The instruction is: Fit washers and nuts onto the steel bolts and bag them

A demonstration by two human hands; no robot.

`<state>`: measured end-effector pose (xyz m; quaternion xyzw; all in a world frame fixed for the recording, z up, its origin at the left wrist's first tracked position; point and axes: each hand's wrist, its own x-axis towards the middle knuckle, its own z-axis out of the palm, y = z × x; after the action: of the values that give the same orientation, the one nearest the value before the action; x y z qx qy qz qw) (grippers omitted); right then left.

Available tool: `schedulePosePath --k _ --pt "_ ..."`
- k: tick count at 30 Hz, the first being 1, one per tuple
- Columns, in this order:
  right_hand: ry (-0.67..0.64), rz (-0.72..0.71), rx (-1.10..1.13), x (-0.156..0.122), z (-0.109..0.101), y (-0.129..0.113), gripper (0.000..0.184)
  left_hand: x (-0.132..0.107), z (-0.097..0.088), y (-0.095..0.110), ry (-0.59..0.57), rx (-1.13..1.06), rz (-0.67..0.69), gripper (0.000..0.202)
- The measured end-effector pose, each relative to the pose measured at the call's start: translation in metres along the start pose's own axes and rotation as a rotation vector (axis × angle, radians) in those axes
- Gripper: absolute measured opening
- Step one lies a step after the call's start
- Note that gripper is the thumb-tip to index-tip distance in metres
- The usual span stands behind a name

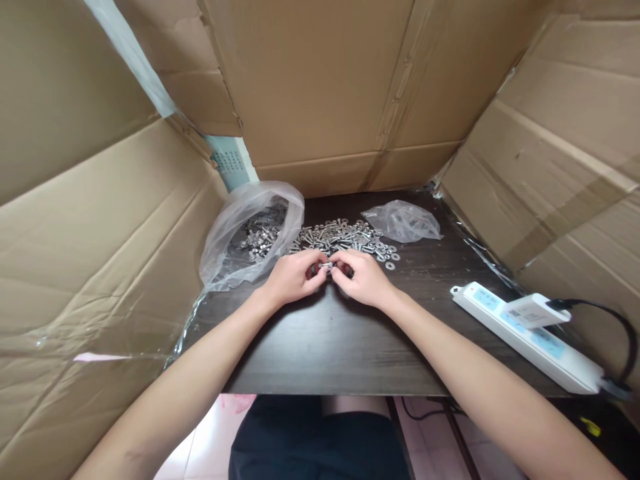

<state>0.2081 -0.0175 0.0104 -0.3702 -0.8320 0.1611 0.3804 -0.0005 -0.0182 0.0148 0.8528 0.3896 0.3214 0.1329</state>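
Note:
My left hand [296, 277] and my right hand [363, 275] meet over the table, thumbs and forefingers closed in a pinch. Between the fingertips is a small silver bolt [326, 265], gripped from both sides; whether a nut or washer is on it is too small to tell. Just beyond my hands lies a loose pile of bolts, nuts and washers [345, 235]. Left of the pile, a clear plastic bag [215, 260] gapes open with metal fasteners [263, 241] inside.
A crumpled clear bag [407, 221] rests at the back right. On the right, a white power strip [525, 333] holds a plugged-in white adapter [535, 311] with a black cable [615, 310]. Cardboard walls [330, 87] enclose the dark table [340, 360] at the back and sides.

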Motion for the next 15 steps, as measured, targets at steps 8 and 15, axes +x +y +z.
schedulePosePath --k 8,15 --pt "0.092 -0.063 0.016 0.0008 -0.0018 -0.0044 0.019 -0.0002 0.0008 -0.0028 -0.010 0.007 -0.027 0.012" --pt "0.041 0.007 -0.011 -0.0001 0.0000 -0.0019 0.021 0.0001 0.0006 -0.0020 -0.014 0.008 -0.007 0.012"
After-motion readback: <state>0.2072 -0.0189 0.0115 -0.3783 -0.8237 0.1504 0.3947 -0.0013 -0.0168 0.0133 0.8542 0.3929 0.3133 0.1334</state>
